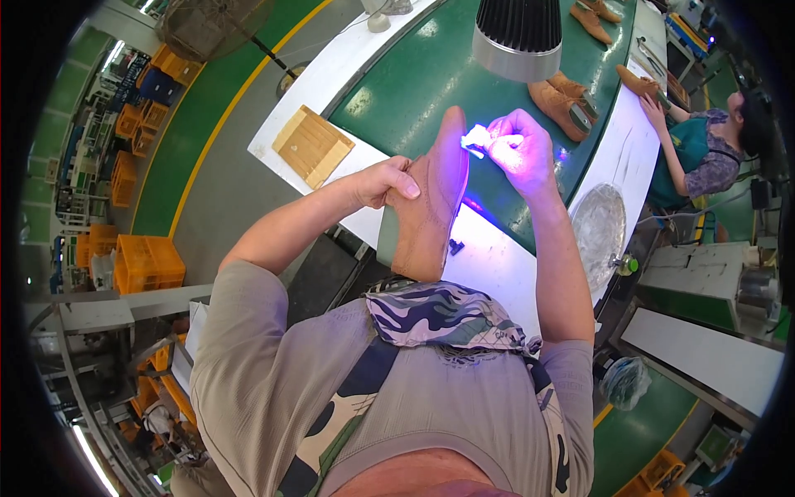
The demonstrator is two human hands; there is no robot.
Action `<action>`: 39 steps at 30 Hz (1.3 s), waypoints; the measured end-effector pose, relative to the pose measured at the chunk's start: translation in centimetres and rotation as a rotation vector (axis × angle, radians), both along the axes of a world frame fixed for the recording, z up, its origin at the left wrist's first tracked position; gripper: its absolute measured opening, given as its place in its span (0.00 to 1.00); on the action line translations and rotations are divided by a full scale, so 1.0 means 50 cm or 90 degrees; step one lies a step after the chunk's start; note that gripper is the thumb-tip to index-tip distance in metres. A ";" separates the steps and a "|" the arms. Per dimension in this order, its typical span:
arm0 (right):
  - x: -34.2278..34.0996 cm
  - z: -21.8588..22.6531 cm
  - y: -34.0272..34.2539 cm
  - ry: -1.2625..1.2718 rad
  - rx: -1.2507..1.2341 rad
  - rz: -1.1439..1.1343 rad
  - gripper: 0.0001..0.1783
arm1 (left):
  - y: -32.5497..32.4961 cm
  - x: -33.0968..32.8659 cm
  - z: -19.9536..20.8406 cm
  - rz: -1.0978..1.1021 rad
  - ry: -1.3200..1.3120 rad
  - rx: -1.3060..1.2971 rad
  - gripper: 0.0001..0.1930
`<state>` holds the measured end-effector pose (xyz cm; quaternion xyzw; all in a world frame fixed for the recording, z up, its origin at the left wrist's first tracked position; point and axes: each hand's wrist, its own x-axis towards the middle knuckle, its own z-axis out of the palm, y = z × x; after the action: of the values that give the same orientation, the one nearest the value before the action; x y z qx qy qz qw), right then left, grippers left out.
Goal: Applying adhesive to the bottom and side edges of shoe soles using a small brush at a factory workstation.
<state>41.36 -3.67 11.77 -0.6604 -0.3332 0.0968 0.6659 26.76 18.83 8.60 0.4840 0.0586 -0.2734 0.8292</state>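
A tan shoe point(431, 199) is tilted upright in front of me, toe pointing away and heel toward my apron. My left hand point(387, 182) grips it from the left side, thumb across the upper. My right hand point(517, 153) pinches a small crumpled white wad point(476, 141) close to the shoe's toe edge. Bright violet light falls on the wad, the fingers and the sole edge. Whether the wad touches the shoe I cannot tell.
A finned lamp point(517, 41) hangs over the green conveyor belt point(414, 74). More tan shoes point(563, 103) ride on the belt. A wooden board point(313, 147) lies on the white table edge at left, and a round metallic disc point(600, 232) at right. A co-worker point(704, 153) handles a shoe beyond.
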 end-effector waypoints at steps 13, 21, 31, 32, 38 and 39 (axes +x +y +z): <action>-0.033 -0.037 -0.005 0.122 0.082 0.086 0.11 | -0.036 -0.013 0.023 0.078 0.007 -0.058 0.40; -0.058 -0.059 -0.014 0.242 0.090 0.131 0.12 | -0.016 -0.023 -0.010 0.120 0.020 -0.064 0.39; -0.100 -0.034 -0.050 0.342 0.070 0.196 0.10 | -0.022 -0.049 -0.043 0.181 0.020 -0.082 0.36; -0.104 -0.030 -0.055 0.336 0.066 0.210 0.10 | -0.026 -0.054 -0.041 0.196 0.034 -0.084 0.36; -0.117 0.002 -0.075 0.290 -0.021 0.240 0.11 | -0.059 -0.090 -0.039 0.265 0.115 -0.085 0.36; -0.116 0.000 -0.077 0.290 -0.021 0.241 0.11 | -0.065 -0.094 -0.038 0.278 0.139 -0.089 0.36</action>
<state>35.56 -7.54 11.80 -0.5585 -0.2907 0.3705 0.6828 22.08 15.55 6.70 0.3691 0.2321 -0.1418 0.8887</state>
